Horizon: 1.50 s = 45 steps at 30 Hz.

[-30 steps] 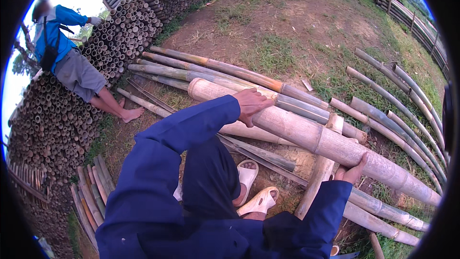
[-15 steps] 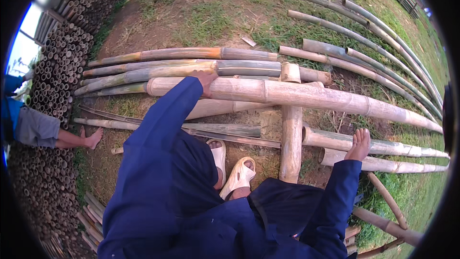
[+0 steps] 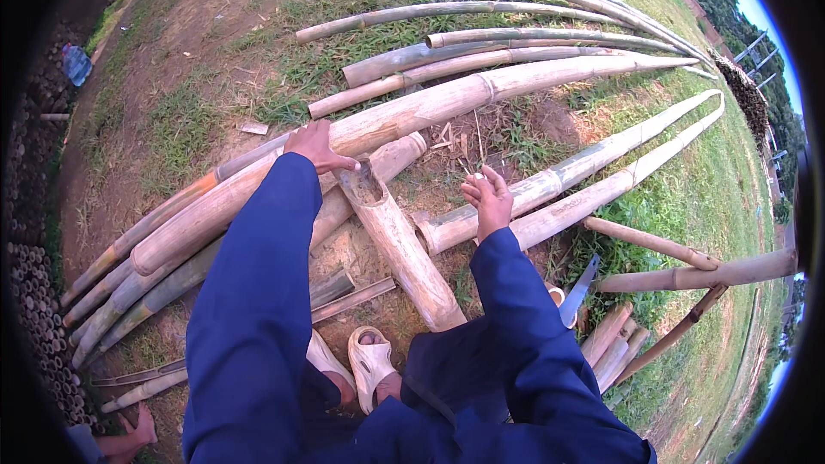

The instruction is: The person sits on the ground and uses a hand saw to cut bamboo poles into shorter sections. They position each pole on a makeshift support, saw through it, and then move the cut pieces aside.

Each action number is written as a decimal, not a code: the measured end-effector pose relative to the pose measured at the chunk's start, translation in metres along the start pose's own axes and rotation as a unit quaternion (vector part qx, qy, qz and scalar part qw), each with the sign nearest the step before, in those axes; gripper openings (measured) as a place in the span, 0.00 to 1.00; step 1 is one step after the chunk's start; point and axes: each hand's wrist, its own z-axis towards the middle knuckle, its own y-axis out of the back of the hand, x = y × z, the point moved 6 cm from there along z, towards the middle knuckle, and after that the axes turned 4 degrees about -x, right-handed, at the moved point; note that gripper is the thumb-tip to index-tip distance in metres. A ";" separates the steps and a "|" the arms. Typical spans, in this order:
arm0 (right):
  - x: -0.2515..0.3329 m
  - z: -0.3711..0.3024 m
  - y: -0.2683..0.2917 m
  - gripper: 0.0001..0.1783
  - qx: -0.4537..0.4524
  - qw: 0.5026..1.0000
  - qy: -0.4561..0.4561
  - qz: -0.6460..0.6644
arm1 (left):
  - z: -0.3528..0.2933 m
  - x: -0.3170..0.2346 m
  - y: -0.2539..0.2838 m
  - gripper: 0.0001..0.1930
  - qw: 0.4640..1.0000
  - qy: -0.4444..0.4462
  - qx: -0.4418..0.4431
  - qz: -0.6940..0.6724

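Note:
A long, thick, pale bamboo pole (image 3: 412, 112) runs from the near left to the far right. My left hand (image 3: 320, 148) is closed over its upper side, thumb stretched out along the near side. Just below that thumb is the hollow, notched end of a short bamboo post (image 3: 404, 249), which slants down toward my knees. My right hand (image 3: 488, 198) is raised to the right of the post, its fingers loosely bent and apart, with nothing visible in them. Beneath it, or close by, lies a split-looking bamboo pole (image 3: 533, 193); I cannot tell whether they touch.
Several bamboo poles (image 3: 481, 10) lie on the grass at the far side, others (image 3: 198, 271) at the left. A saw (image 3: 581, 290) leans near my right forearm beside a bamboo frame (image 3: 696, 277). Another person's foot (image 3: 137, 431) shows at the lower left.
My view has turned right. My left hand has moved along the pole toward the post, whose end now shows on the pole's near side. My right hand has lifted and its fingers have bent.

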 end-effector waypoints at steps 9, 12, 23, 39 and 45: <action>-0.039 0.004 -0.022 0.34 -0.025 0.996 -0.084 -0.009 | 0.017 0.017 -0.017 0.46 0.999 -0.031 -0.035 0.012; -0.036 -0.001 -0.043 0.47 -0.001 0.994 -0.107 0.037 | 0.000 -0.003 -0.002 0.44 0.998 -0.058 -0.024 0.026; 0.032 0.064 -0.040 0.60 -0.004 0.934 -0.034 0.356 | -0.136 -0.088 0.027 0.40 0.992 -0.122 -0.015 0.015; -0.034 -0.174 -0.141 0.44 -0.057 0.957 -0.128 0.253 | -0.314 0.086 0.055 0.43 0.990 -0.113 0.072 -0.033; -0.055 -0.160 -0.149 0.51 0.082 0.966 -0.205 0.135 | -0.291 0.121 0.022 0.42 0.994 -0.030 0.109 -0.011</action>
